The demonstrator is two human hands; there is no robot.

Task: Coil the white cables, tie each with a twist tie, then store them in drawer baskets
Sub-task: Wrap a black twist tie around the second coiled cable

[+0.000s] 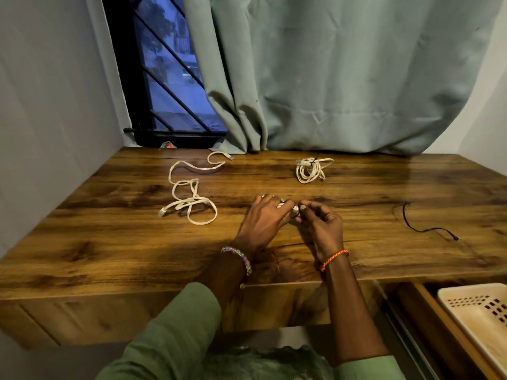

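The step in hand looks like the tying of the second cable: the left hand (264, 218) curls over a small coiled cable (282, 205) on the wooden desk (109, 242), clamping the loops together, while the right hand (322, 224), touching it on the right, pinches a dark twist tie (295, 212) at the coil's edge with thumb and forefinger. Most of the coil is hidden under the left fingers, so how far the tie is wound cannot be told. The next move probably calls for the left hand to keep the loops pressed while the right twists the tie ends tight, since a slack hold would let the coil spring open. Counting cables, there are three: the one in the grip, a tied coil (311, 170) beyond the hands and a little to the right, and a loose cable (189, 193) sprawled uncoiled well to the left of the grip. Ties number three as well: one in the fingers, one already on the far coil, and a spare tie (422, 226) lying well to the right. One drawer basket (472, 311) shows, below and right of the hands in an open drawer, holding no cable in the part visible.
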